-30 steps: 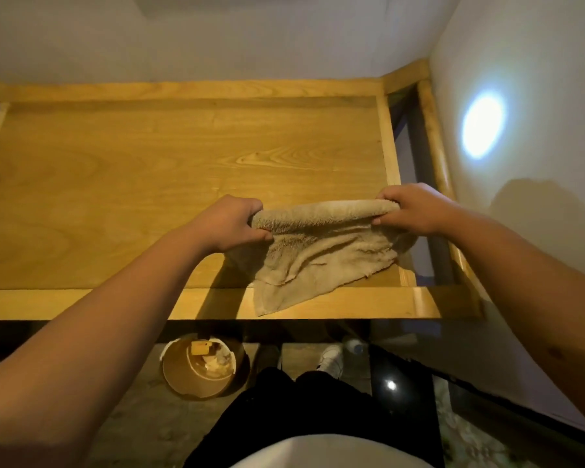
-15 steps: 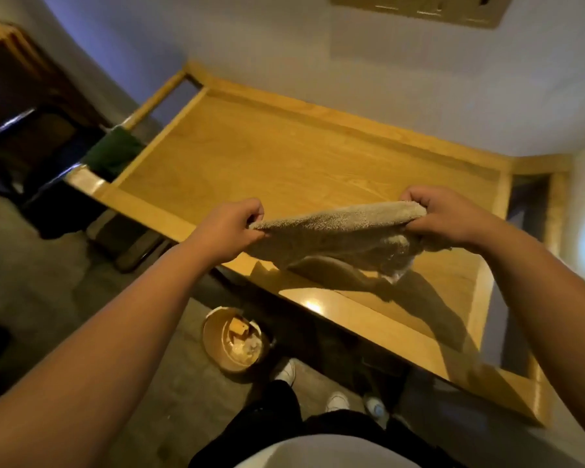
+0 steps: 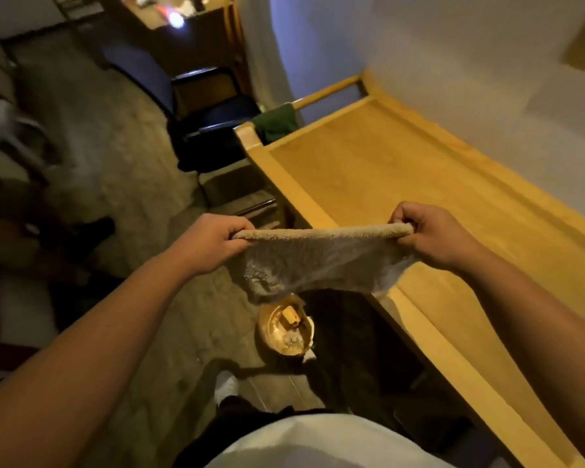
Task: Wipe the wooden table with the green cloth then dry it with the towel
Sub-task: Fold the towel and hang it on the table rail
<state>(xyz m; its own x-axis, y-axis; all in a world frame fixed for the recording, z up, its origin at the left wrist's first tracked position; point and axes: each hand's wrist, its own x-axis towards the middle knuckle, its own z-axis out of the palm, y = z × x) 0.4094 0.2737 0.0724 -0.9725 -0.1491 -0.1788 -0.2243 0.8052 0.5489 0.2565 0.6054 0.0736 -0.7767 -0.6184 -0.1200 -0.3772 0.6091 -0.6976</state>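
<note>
The person has turned away from the pale wooden table with the raised rim (image 3: 402,170); a second ago they faced it squarely with the beige terry towel (image 3: 318,261) trailing onto its near edge, and now the table runs off to their right and the towel hangs clear of it, mostly over the floor. The left hand (image 3: 213,241) is closed in a fist around one top corner of the towel, and the right hand (image 3: 433,238) is pinched shut on the other, so the top edge is pulled nearly taut between them while the body sags below. The tabletop looks bare and I see no wet patches on it, though the picture is soft with movement. To my eye, lifting the towel off and stretching it out suggests the drying is finished or nearly so, and the person is now shaking it out or carrying it off to hang. The dark green cloth (image 3: 276,125) is draped over the rail at the table's far end, well apart from both hands. Down on the floor, right below the hanging towel, stands a round tan bucket (image 3: 267,327); inside it I can make out a small yellowish block (image 3: 290,315) and something pale and crumpled (image 3: 293,339), but not what they are.
</note>
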